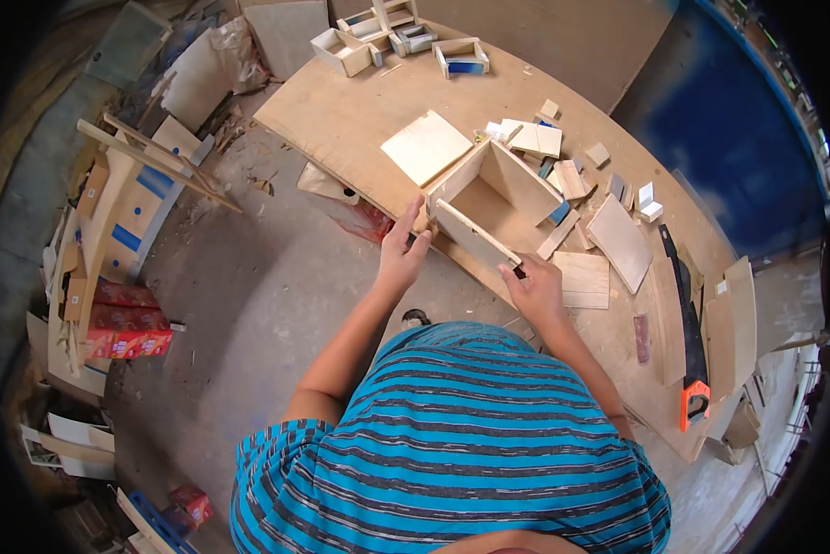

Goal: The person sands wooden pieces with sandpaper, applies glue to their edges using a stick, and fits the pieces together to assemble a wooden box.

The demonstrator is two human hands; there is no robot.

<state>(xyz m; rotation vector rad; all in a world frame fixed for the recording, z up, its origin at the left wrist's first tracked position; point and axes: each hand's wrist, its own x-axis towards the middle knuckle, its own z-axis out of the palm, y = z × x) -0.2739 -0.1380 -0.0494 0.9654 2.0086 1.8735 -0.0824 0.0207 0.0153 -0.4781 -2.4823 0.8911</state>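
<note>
An open wooden box point(502, 196) rests on the plywood table point(341, 115) near its front edge, with its inside facing up. My left hand point(404, 245) is at the box's left front corner, its fingers apart and holding nothing. At the near right corner, the fingers of my right hand point(533, 284) are closed on the front panel's edge. A square wooden panel point(426, 148) lies flat just behind the box on the left. Wood offcuts point(570, 178) are heaped along the box's right side.
Small wooden frames point(461, 57) stand at the table's far end. A saw with an orange handle point(695, 404) lies at the right, beside curved boards point(732, 323). Red cartons point(128, 323) and leaning boards are on the floor at left.
</note>
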